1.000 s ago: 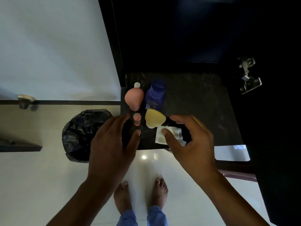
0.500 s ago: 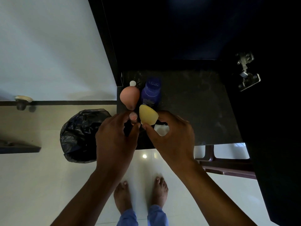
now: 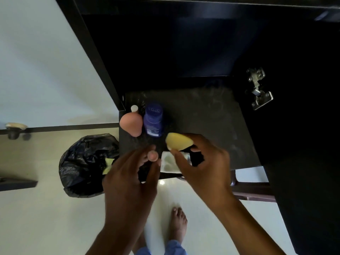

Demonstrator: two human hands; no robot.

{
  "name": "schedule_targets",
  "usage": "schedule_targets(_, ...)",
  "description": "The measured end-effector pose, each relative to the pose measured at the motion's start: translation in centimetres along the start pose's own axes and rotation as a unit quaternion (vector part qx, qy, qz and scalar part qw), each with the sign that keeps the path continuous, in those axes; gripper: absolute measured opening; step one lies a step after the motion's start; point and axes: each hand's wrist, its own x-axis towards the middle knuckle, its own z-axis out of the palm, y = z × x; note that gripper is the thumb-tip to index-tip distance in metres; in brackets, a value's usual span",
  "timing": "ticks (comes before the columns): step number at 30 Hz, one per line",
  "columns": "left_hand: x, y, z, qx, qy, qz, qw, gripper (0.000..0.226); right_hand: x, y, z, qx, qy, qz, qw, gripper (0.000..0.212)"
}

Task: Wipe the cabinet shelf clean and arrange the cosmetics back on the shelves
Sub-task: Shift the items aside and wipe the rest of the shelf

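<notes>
Seen from above, a dark cabinet shelf [image 3: 202,116] juts out over a pale glossy floor [image 3: 36,227], and both hands work at its front edge. The right hand [image 3: 204,170] grasps a yellow makeup sponge [image 3: 178,141], its fingers curled over the sponge's right end and the thumb underneath, so that the sponge is lifted just clear of the shelf, beside the bottle. The left hand [image 3: 128,181] pinches a small pink-capped item [image 3: 153,155] between thumb and fingertips; what kind of cosmetic it is cannot be told, since it is blurred and mostly covered. Between the two hands, near the shelf's front edge, lies a white wipe [image 3: 168,161], partly hidden by the right thumb. Farther back on the left side of the shelf stand a blue bottle [image 3: 153,119] with a dark blue cap and, just beside it on the left, a peach makeup sponge [image 3: 131,124], with a small white cap [image 3: 134,108] showing behind that sponge. The rest of the shelf surface to the right shows faint pale streaks. A metal hinge [image 3: 258,89] is fixed on the dark cabinet wall at the right. On the floor below the shelf's left corner sits a black bin bag [image 3: 82,162] with something yellow-green inside, and the person's bare feet [image 3: 178,221] show under the hands.
</notes>
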Motion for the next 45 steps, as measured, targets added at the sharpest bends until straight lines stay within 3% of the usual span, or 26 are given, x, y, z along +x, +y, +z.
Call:
schedule_targets(4, -0.3, 2.8, 3.1, -0.041, -0.036, 0.019, 0.998, 0.031, 2.1, 2.1, -3.2, 0.051, 0.032, 0.065, 0.996, 0.033)
schedule_targets(10, 3.2, 6.0, 8.6, -0.073, -0.046, 0.028, 0.996, 0.012, 6.1, 5.2, -4.7, 0.024, 0.092, 0.124, 0.988, 0.037)
schedule_targets(18, 9.9, 7.4, 15.2, -0.041, 0.007, 0.052, 0.998, 0.021, 10.1, 7.2, -4.3, -0.004, 0.174, 0.125, 0.977, 0.035)
schedule_targets(22, 11.3, 6.4, 18.1, 0.037, 0.067, 0.063, 0.995, 0.025, 11.6, 8.0, -3.9, -0.017, 0.192, 0.118, 0.974, 0.035)
schedule_targets(24, 12.0, 6.0, 18.9, 0.041, 0.054, 0.071, 0.995, 0.030, 12.1, 8.4, -3.7, -0.021, 0.195, 0.116, 0.974, 0.032)
schedule_targets(27, 13.1, 5.8, 19.2, 0.014, 0.016, 0.064, 0.998, 0.032, 12.3, 8.9, -3.3, -0.024, 0.190, 0.111, 0.975, 0.032)
schedule_targets(32, 12.9, 6.1, 19.2, -0.009, 0.025, 0.054, 0.998, 0.023, 12.1, 9.1, -3.1, -0.024, 0.199, 0.131, 0.971, 0.033)
schedule_targets(35, 12.8, 6.3, 18.6, -0.022, 0.029, 0.056, 0.998, 0.019, 11.3, 8.4, -3.2, -0.008, 0.183, 0.148, 0.972, 0.043)
schedule_targets(38, 11.3, 7.3, 16.5, -0.050, -0.015, 0.021, 0.998, 0.032, 8.8, 7.2, -3.7, 0.050, 0.178, 0.189, 0.964, 0.059)
schedule_targets(40, 9.5, 7.9, 14.3, -0.058, -0.023, 0.025, 0.998, 0.041, 6.7, 6.2, -4.1, 0.080, 0.188, 0.202, 0.958, 0.052)
schedule_targets(45, 4.2, 7.0, 7.4, -0.071, -0.053, 0.095, 0.992, 0.034, 3.0, 3.9, -4.0, 0.084, 0.176, 0.161, 0.968, 0.025)
